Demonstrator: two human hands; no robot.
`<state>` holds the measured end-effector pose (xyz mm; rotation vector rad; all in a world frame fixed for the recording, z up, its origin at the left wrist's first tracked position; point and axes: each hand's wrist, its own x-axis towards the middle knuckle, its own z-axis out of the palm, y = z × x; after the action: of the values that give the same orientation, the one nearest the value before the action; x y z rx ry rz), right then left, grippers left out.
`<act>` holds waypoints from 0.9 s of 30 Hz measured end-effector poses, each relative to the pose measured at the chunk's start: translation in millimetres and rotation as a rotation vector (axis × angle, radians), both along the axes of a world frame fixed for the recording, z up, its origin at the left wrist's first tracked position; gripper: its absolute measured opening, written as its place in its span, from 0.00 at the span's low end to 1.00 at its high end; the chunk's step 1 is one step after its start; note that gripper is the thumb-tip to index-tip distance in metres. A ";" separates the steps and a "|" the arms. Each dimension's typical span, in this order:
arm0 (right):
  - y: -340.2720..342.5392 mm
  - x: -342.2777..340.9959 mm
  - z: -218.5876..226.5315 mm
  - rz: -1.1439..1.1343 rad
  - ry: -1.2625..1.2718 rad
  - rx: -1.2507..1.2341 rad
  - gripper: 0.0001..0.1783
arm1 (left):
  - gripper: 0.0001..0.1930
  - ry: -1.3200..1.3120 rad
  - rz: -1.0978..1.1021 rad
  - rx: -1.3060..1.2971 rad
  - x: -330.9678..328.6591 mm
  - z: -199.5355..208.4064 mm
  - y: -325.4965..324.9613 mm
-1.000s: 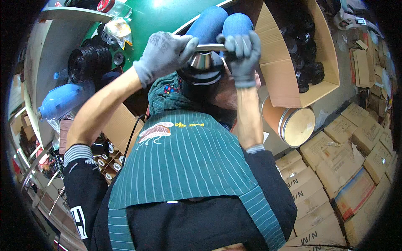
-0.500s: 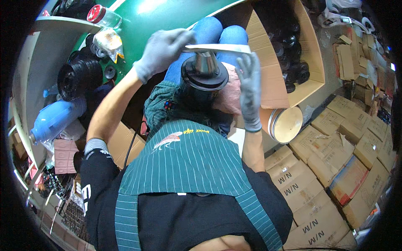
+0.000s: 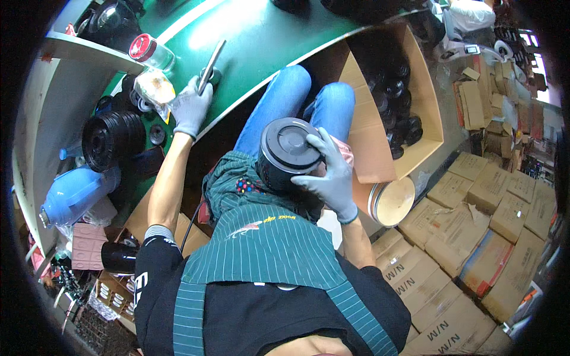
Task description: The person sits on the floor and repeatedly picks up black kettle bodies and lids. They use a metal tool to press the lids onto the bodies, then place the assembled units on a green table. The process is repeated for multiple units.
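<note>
My left hand (image 3: 193, 108), in a grey glove, is closed around one end of a metal bar tool (image 3: 213, 62) low over the green tabletop. A short round piece shows beside the bar's middle. Over my lap stands a black round container (image 3: 274, 169) with a stepped black disc-shaped lid (image 3: 289, 144) on top. My gloved right hand (image 3: 333, 178) grips its right side, fingers on the lid's edge and thumb lower down. The container's lower part is hidden by the apron and shadow.
Left on the green table (image 3: 252, 44) are a red-lidded clear jar (image 3: 155, 54), a plastic bag (image 3: 155, 89), stacked black discs (image 3: 113, 138) and a blue bottle-like object (image 3: 80, 190). An open carton (image 3: 424, 118) of black parts stands right, near a round drum (image 3: 395, 202) and stacked cartons (image 3: 445, 237).
My left hand has carried the metal bar tool off the container's top and left to the table. My right hand has come in from beside the container and taken hold of it.
</note>
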<state>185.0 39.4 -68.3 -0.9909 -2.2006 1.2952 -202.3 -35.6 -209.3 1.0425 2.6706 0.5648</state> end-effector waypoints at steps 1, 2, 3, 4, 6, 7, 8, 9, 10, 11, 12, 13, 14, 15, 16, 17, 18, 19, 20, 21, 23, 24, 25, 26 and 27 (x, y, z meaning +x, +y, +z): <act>3.5 0.8 5.6 -0.044 0.009 -0.029 0.52 | 0.31 0.070 -0.065 0.042 3.2 5.8 -4.8; 9.4 1.4 10.5 -0.076 0.026 -0.041 0.52 | 0.32 0.163 -0.121 0.092 6.3 14.3 -10.6; 17.1 1.4 14.5 -0.149 0.102 -0.071 0.52 | 0.34 0.273 -0.181 0.187 9.4 24.5 -16.4; 29.3 1.7 17.7 -0.167 0.149 -0.015 0.50 | 0.35 0.380 -0.238 0.268 12.6 35.2 -21.0; 52.7 0.6 20.2 -0.320 0.269 -0.234 0.44 | 0.35 0.253 -0.402 0.496 27.9 59.7 -42.5; 64.9 -5.2 16.2 -0.323 0.397 -0.351 0.39 | 0.35 0.255 -0.623 0.630 34.3 69.1 -46.4; 76.9 -13.8 9.9 -0.329 0.501 -0.437 0.34 | 0.35 0.244 -0.835 0.748 40.8 76.6 -48.4; 83.7 -21.5 5.1 -0.428 0.416 -0.630 0.30 | 0.34 0.255 -0.897 0.767 51.0 81.2 -45.5; 90.7 -33.1 -2.3 -0.345 0.595 -0.816 0.30 | 0.33 0.268 -0.954 0.789 60.6 84.7 -40.4; 92.6 -50.5 -12.5 -0.314 0.716 -1.002 0.30 | 0.30 0.260 -0.875 0.786 64.2 86.2 -28.9; 94.9 -68.8 -21.8 -0.270 0.837 -1.197 0.30 | 0.28 0.263 -0.823 0.792 63.6 87.7 -15.5; 100.1 -85.1 -29.2 -0.264 0.732 -1.194 0.33 | 0.27 0.047 -0.726 0.854 65.4 90.0 -2.4; 106.0 -99.1 -35.3 -0.178 0.691 -1.207 0.35 | 0.25 -0.227 -0.568 0.987 66.1 93.6 10.3; 117.4 -110.4 -40.3 -0.155 0.632 -1.166 0.41 | 0.24 -0.299 -0.397 0.999 58.6 98.3 24.6; 128.9 -118.8 -45.0 -0.059 0.643 -1.128 0.48 | 0.25 -0.139 -0.424 0.933 39.8 104.9 38.2; 133.9 -117.3 -47.5 -0.044 0.623 -1.225 0.49 | 0.26 0.000 -0.434 0.863 20.0 111.4 52.3; 140.8 -110.5 -49.4 0.041 0.666 -1.317 0.50 | 0.27 0.056 -0.369 0.879 3.2 113.5 76.1; 146.1 -102.2 -53.2 0.070 0.590 -1.324 0.50 | 0.30 -0.060 -0.311 0.790 -16.6 116.2 94.4; 148.0 -86.5 -56.3 0.078 0.543 -1.342 0.50 | 0.32 0.030 -0.248 0.765 -37.3 115.5 120.1; 148.9 -69.9 -61.4 0.042 0.531 -1.347 0.49 | 0.32 -0.002 -0.257 0.812 -62.9 115.6 144.0; 146.8 -33.7 -74.2 -0.002 0.570 -1.377 0.47 | 0.31 0.289 -0.254 0.595 -109.3 112.3 190.5; 144.1 -16.1 -80.3 -0.062 0.596 -1.404 0.45 | 0.31 0.306 -0.264 0.513 -129.5 109.5 211.1; 139.1 -6.0 -89.8 -0.046 0.781 -1.496 0.45 | 0.31 0.387 -0.245 0.553 -146.2 105.7 231.5; 134.8 1.1 -98.8 0.001 1.020 -1.586 0.45 | 0.31 0.391 -0.178 0.489 -161.8 102.5 251.2; 131.6 6.4 -106.4 0.090 1.163 -1.638 0.47 | 0.30 0.373 -0.176 0.521 -178.3 101.4 269.2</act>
<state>191.3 171.0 -174.8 -0.1963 -0.0515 2.6689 -380.6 233.5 -107.9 1.6448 2.7551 1.1717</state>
